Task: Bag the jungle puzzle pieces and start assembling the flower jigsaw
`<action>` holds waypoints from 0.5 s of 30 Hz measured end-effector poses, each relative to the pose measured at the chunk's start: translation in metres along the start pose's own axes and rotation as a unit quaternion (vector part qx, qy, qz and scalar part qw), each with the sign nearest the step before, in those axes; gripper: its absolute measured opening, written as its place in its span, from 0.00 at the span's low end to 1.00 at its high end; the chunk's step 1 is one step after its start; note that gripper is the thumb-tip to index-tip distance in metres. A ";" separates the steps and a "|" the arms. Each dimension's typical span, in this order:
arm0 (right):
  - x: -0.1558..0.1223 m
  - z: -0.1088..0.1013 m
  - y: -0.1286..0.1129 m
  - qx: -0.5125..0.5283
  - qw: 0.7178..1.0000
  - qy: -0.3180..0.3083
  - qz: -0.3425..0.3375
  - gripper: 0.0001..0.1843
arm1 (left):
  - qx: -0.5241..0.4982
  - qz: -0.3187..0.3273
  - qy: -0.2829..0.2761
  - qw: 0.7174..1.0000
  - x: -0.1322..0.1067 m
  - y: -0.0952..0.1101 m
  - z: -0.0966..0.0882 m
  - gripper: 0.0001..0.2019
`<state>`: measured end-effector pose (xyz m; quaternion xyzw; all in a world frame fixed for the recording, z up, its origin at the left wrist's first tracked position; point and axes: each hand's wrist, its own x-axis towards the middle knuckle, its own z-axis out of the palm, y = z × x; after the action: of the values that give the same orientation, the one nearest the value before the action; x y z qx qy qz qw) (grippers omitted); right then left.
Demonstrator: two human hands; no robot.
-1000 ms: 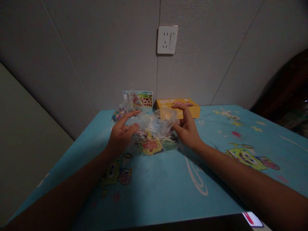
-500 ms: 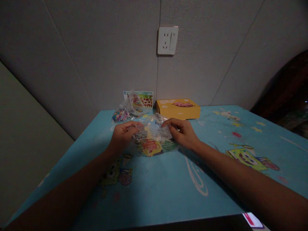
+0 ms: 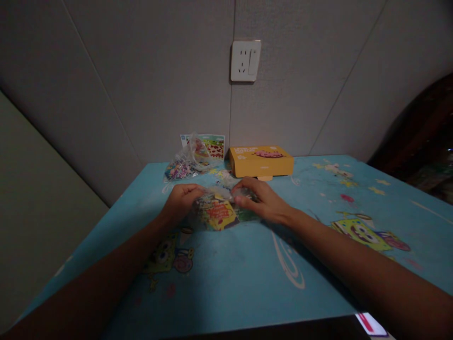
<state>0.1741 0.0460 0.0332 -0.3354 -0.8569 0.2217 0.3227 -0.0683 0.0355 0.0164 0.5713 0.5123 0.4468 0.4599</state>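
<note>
A clear plastic bag with a yellow, red and green printed packet inside lies on the blue cartoon table. My left hand pinches the bag's top edge at the left, fingers curled closed. My right hand presses and pinches the same top edge from the right, its fingertips close to the left hand's. The bag's top looks folded down flat under both hands.
A yellow cardboard box stands at the table's back by the wall. A second clear bag of small colourful pieces and a picture card lie at the back left. A wall socket is above. A dark object is at the far right.
Both hands came down and together. The bag, puffed up and held open a second ago, is now squeezed flat against the table with its top gathered between my fingers.
</note>
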 end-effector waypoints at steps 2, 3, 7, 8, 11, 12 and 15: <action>0.000 0.001 0.001 -0.008 1.000 -0.010 0.001 0.27 | 0.002 -0.008 -0.008 1.000 0.001 -0.001 -0.001 0.15; 0.000 0.001 0.001 -0.009 1.000 -0.019 0.005 0.28 | 0.003 -0.010 -0.012 1.000 0.001 -0.002 -0.001 0.15; -0.002 0.001 0.002 0.012 0.997 -0.063 0.033 0.39 | 0.018 0.009 -0.022 1.000 0.000 -0.002 -0.002 0.15; -0.003 0.001 0.001 0.017 0.996 -0.072 0.039 0.42 | 0.020 0.018 -0.025 0.999 -0.001 -0.003 -0.002 0.14; -0.004 0.004 -0.002 0.036 0.994 -0.089 0.045 0.38 | 0.006 0.040 -0.044 0.998 -0.002 -0.004 -0.003 0.13; -0.005 0.006 -0.004 0.044 0.994 -0.089 0.046 0.34 | -0.003 0.047 -0.050 0.998 -0.001 -0.005 -0.004 0.13; -0.004 0.008 -0.006 0.072 0.994 -0.051 0.068 0.27 | -0.039 0.082 -0.046 0.995 0.001 -0.008 -0.007 0.18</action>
<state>0.1683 0.0376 0.0291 -0.3573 -0.8290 0.3214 0.2859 -0.0761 0.0369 0.0102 0.6126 0.4246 0.4761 0.4667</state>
